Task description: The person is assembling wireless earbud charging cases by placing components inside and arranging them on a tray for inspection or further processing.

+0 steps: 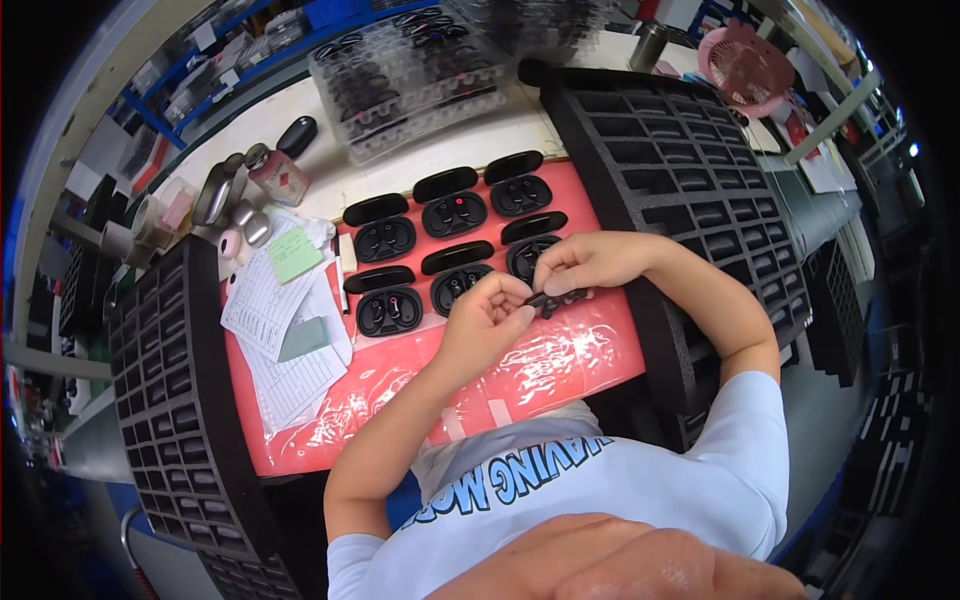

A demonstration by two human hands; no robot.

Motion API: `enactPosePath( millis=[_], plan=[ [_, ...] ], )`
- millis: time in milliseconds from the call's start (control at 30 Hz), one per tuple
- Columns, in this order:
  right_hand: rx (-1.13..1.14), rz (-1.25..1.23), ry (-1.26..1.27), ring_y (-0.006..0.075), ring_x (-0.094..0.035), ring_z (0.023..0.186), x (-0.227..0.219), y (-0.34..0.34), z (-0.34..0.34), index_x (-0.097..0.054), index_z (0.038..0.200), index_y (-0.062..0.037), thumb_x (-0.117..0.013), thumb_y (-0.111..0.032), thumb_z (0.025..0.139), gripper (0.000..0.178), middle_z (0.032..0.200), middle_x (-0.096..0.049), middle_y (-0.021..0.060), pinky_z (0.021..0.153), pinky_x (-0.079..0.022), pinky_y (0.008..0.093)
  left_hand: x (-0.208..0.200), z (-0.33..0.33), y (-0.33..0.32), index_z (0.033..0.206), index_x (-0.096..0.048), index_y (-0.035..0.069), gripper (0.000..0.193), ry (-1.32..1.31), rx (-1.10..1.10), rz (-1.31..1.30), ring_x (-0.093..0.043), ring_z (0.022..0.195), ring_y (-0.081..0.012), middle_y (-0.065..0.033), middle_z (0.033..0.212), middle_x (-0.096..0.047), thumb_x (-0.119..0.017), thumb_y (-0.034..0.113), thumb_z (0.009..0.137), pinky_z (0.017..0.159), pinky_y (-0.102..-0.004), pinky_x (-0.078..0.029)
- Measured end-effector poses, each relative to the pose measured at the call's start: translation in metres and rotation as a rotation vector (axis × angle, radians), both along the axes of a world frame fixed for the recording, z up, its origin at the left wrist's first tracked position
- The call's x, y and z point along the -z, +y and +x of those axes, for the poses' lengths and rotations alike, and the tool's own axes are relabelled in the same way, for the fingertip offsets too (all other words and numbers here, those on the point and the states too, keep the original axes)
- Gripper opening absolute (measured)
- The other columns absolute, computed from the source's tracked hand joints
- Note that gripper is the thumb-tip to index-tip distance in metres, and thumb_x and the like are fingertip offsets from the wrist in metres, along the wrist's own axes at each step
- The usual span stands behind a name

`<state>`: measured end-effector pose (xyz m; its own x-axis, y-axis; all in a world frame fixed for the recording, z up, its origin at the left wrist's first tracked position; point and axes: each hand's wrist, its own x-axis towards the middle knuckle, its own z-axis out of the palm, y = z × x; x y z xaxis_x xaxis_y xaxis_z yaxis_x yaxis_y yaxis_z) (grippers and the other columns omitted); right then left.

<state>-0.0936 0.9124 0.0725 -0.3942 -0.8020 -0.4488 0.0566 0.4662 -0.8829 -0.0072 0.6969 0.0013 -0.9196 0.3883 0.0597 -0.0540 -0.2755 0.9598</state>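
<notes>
My left hand and my right hand meet above the red mat, thumbs and fingers pinched on a small black earphone. Its exact shape is partly hidden by the fingertips. Just beyond the hands, several black earphone cases stand in two rows with their lids up. The right case of the near row is partly covered by my right hand. The near middle case is beside my left fingers. Red lights glow in the near left case and the far middle case.
Black foam trays with many slots flank the mat; another tray lies on the left. Papers with a green note cover the mat's left side. Stacked clear trays stand behind, near a pink bottle and a pink fan.
</notes>
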Motion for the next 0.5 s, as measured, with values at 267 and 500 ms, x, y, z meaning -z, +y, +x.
enactPosePath(
  millis=[267,500],
  plan=[
    [0.369,-0.399,-0.335,0.0163,-0.064,0.070,-0.005,0.007,-0.012,-0.058,0.113,-0.0025,-0.040,-0.017,0.088,0.034,0.085,-0.065,0.0110,0.052,-0.044,0.0229,0.002,-0.017,-0.021,0.107,-0.054,0.006,0.022,-0.417,0.235,0.534,-0.053,0.072,-0.0159,-0.0094,0.085,-0.060,-0.048,0.011,0.087,0.061,-0.0258,-0.042],
    [0.444,-0.628,-0.392,0.0230,-0.065,0.090,0.011,0.012,-0.024,-0.055,0.117,0.0007,-0.051,-0.002,0.081,0.036,0.100,-0.065,0.0165,0.075,-0.055,0.0308,-0.001,-0.018,-0.022,0.127,-0.048,0.006,0.043,-0.501,0.242,0.732,-0.051,0.073,-0.0206,-0.0107,0.088,-0.058,-0.045,0.012,0.085,0.064,-0.0285,-0.041]
  ],
)
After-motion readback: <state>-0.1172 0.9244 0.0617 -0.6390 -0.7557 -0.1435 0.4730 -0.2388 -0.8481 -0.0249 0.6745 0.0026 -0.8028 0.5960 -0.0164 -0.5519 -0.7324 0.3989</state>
